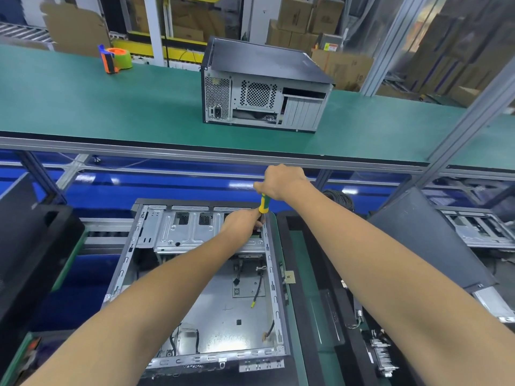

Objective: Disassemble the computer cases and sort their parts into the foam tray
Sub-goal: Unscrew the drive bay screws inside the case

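- A roll of green tape in an orange dispenser (pixel 115 59) is seen at the far left of the green belt (pixel 83 107).
- An open computer case (pixel 200 280) lies on its side in the near middle, its bare metal inside turned up, with loose cables on its floor.
- The left hand (pixel 241 222) is held at the far right corner of that case, its fingers curled around the lower end of a screwdriver (pixel 262 205); whether the shaft or a part beneath is pinched cannot be told.
- The right hand (pixel 281 181) is closed around the top of the screwdriver's yellow and green handle, which stands nearly upright over the case's far right edge.
- A closed computer case (pixel 262 87) stands on the belt behind, its back panel facing the viewer.
- A black tray (pixel 303 316) lies just beside the open case on the right, with small parts at its near end.
- A dark panel (pixel 429 240) leans at the far right.
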Tool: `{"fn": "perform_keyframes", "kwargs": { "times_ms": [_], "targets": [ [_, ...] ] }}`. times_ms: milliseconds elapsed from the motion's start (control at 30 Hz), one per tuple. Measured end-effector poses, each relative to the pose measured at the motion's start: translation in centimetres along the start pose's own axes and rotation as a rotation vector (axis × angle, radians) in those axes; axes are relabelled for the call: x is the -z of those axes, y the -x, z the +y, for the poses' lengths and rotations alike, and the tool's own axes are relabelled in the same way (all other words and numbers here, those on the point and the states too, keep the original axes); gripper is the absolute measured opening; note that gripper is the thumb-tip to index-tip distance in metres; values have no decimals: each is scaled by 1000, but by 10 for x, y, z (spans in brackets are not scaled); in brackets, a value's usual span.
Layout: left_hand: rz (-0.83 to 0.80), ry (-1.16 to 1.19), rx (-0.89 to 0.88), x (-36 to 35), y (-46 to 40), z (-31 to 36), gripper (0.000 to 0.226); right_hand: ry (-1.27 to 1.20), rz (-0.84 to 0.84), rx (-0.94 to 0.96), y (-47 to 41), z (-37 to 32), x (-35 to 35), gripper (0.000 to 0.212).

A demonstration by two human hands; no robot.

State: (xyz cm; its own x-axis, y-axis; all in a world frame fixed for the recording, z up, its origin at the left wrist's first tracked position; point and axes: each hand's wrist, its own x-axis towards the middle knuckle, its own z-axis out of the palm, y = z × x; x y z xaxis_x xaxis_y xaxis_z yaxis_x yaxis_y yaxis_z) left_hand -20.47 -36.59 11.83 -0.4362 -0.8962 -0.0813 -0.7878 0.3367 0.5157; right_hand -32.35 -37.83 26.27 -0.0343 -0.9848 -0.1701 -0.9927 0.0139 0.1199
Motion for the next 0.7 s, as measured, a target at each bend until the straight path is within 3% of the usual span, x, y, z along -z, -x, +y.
{"fn": "perform_keyframes", "kwargs": {
  "times_ms": [200, 367, 600, 700],
  "targets": [
    [-26, 45, 15, -2, 1, -3, 7, 20, -77, 24, 2, -1, 8, 37],
    [22, 389, 243, -1, -3, 1, 22, -17, -136, 86, 3, -2, 11, 30],
    [-13, 326, 99, 8, 1, 0, 22, 40, -157, 90, 1, 7, 15, 26],
    [-31, 147, 89, 10, -1, 3, 14, 35, -136, 121, 1, 7, 13, 25]
  ]
}}
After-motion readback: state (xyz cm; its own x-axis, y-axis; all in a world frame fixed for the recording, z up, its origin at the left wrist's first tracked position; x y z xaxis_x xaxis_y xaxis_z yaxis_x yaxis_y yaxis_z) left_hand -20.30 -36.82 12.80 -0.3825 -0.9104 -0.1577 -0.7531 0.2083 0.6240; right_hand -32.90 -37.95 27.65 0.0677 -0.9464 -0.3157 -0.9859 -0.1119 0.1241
